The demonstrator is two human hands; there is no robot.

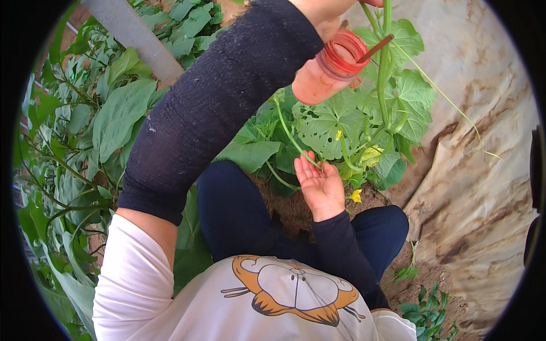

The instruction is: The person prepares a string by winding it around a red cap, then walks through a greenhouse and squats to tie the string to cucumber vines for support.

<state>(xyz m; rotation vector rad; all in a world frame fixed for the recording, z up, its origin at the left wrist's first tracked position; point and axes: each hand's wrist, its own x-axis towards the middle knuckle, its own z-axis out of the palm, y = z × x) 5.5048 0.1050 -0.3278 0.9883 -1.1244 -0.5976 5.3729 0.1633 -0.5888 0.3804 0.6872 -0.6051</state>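
Observation:
My left hand (pixel 326 15) reaches to the top edge, which cuts off most of its fingers. A fingertip shows beside a thick green vine (pixel 385 81), but the grip is hidden. Just below that wrist is a clear jar (pixel 318 83) with a red threaded rim and pinkish-red contents; what holds it up is not visible. A brown stick (pixel 375 49) leans out of its mouth. Lower down, my right hand (pixel 322 187) is palm up, with a thin curved green stem (pixel 291 136) held between thumb and fingers. Yellow flowers (pixel 356 195) are close by.
Broad leaves (pixel 328 128), some holed, surround the vine. Stained sheeting (pixel 477 192) covers the right side. Dense leafy plants (pixel 123 115) and a grey post (pixel 136 38) stand left. Small plants (pixel 426 313) grow at lower right. My knees (pixel 232 204) flank bare soil (pixel 281 204).

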